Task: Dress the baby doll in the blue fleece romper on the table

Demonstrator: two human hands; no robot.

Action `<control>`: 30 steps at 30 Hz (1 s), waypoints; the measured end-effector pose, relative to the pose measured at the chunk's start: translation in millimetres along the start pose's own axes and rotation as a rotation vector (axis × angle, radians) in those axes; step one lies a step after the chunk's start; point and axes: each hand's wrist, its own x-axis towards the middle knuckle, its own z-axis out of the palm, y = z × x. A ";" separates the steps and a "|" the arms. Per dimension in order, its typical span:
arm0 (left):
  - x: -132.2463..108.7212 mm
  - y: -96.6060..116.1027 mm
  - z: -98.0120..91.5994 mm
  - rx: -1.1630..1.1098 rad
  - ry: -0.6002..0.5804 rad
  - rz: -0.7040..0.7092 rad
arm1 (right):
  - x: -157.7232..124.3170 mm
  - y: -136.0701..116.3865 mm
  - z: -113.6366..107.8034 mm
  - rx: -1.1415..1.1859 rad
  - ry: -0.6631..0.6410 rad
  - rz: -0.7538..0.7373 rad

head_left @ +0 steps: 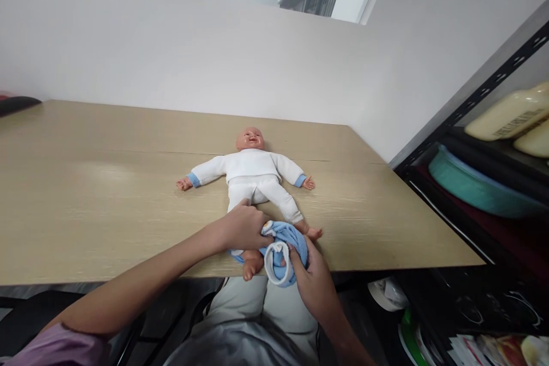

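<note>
A baby doll [253,163] in a white top and white trousers lies on its back on the wooden table [128,183], arms spread, its feet toward me. Blue cloth with a white cuff [278,264] is bunched by its feet at the table's front edge. My left hand [246,227] grips the cloth's upper left side, above the doll's foot on the left. My right hand [312,274] pinches the cloth's right side, below the doll's other foot, which is bare. Part of the blue cloth also shows around the ankle on the left.
Black shelving [433,183] stands at the right with pale bottles [510,113] and a green basin [480,186]. A white wall [171,51] rises behind the table. A dark object [19,105] lies at the far left. My legs are under the front edge.
</note>
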 end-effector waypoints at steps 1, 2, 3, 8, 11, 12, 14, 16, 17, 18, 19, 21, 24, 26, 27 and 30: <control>2.4 -0.7 0.2 0.019 -0.012 0.005 | -1.6 2.0 1.9 0.023 0.003 0.002; 4.7 -1.2 0.3 0.037 -0.022 0.010 | -3.1 4.3 4.0 0.032 0.023 -0.003; 6.8 -1.4 0.3 0.051 -0.029 0.012 | -4.5 6.9 6.1 0.026 0.060 -0.014; 13.9 0.5 0.4 0.034 -0.034 -0.028 | -10.7 22.7 12.8 -0.042 0.256 -0.042; 16.6 1.3 0.1 0.004 -0.024 -0.024 | -15.9 24.9 14.1 0.011 0.250 -0.030; 17.3 1.0 -0.2 -0.015 -0.028 -0.012 | -17.8 23.9 14.8 0.044 0.227 -0.028; 18.3 -0.6 -1.3 -0.054 -0.040 0.022 | -21.3 20.6 17.2 0.112 0.190 -0.009; 18.0 -3.2 -2.7 -0.094 -0.027 0.055 | -23.9 17.4 20.7 0.188 0.181 0.011; 17.2 -4.8 -3.5 -0.123 -0.011 0.066 | -24.8 16.2 22.7 0.227 0.181 0.013; 16.1 -6.6 -4.2 -0.165 0.001 0.073 | -25.5 15.2 24.5 0.264 0.182 0.008; 14.5 -8.4 -5.0 -0.218 0.007 0.075 | -25.9 14.2 26.0 0.294 0.183 -0.006; 10.7 -12.2 -6.2 -0.335 0.017 0.068 | -26.1 11.6 27.5 0.324 0.181 -0.037; 5.2 -18.1 -6.5 -0.504 0.027 0.080 | -23.1 5.0 25.8 0.318 0.142 -0.056; 2.9 -21.8 -5.6 -0.599 0.029 0.104 | -17.3 0.4 23.5 0.329 0.104 -0.048; 2.3 -23.4 -4.7 -0.639 0.023 0.114 | -13.1 -1.1 22.8 0.346 0.082 -0.038; 1.7 -26.2 -1.3 -0.701 0.023 0.077 | 2.9 0.1 24.3 0.490 0.041 0.051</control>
